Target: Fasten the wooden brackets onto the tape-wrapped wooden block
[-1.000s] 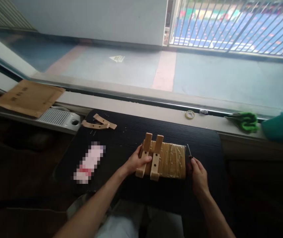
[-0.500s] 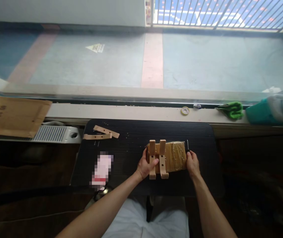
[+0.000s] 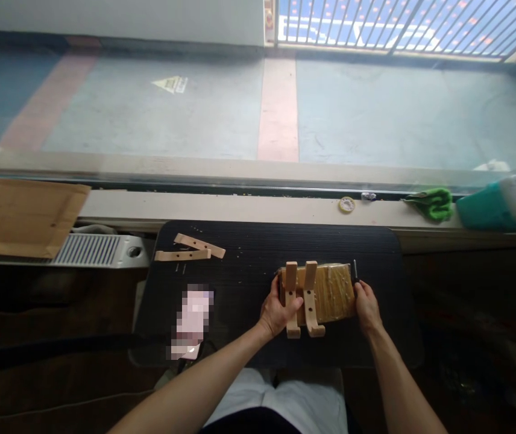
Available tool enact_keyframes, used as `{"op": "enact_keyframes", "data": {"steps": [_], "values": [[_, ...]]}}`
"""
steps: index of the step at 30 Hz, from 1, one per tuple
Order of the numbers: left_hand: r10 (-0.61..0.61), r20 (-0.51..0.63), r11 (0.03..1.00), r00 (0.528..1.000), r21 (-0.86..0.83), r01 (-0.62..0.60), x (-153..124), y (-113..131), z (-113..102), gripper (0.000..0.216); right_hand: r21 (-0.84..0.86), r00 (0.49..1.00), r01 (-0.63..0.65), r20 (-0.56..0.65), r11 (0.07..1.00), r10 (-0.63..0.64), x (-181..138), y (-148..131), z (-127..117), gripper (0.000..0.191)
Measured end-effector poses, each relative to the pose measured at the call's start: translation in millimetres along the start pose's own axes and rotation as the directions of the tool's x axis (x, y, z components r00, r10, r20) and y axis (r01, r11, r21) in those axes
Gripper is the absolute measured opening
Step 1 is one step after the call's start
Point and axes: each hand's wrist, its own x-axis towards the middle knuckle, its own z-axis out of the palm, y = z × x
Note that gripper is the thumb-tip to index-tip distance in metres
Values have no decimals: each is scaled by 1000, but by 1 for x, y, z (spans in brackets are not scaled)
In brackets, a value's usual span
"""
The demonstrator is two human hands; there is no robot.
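Observation:
A flat block wrapped in brown packing tape (image 3: 333,295) lies in front of me on the dark table. Two wooden hooks (image 3: 311,292), each with dark screw holes and upturned ends, rest side by side across its left half. My left hand (image 3: 280,310) grips the block's left end, its thumb pressing on the left hook. At the other end, my right hand (image 3: 367,306) is closed around a screwdriver (image 3: 355,269), its thin metal shaft pointing away from me. The right fingers are close against the block's edge; whether they also grip it I cannot tell.
Two more wooden hooks (image 3: 183,255) lie crossed at the table's (image 3: 249,241) back left, with several small screws near them. A blurred-out phone (image 3: 195,316) is at the left. Along the sill are a tape roll (image 3: 346,205), a green cloth (image 3: 436,205) and a brown envelope (image 3: 27,211).
The view has shifted, so the table's things appear a little farther right and lower. Both hands and the block show the same shift, with the grips unchanged.

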Motion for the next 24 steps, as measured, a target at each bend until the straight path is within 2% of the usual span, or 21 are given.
{"op": "enact_keyframes", "data": {"steps": [9,24], "values": [[-106,-8,994,994,24,106,-2,12,-2,89,48,999,-44,6,998,44,1,0,-1,58],[-38,30,998,999,46,36,0,7,-3,86,113,998,-45,-31,993,48,1,-3,0,49]]}}
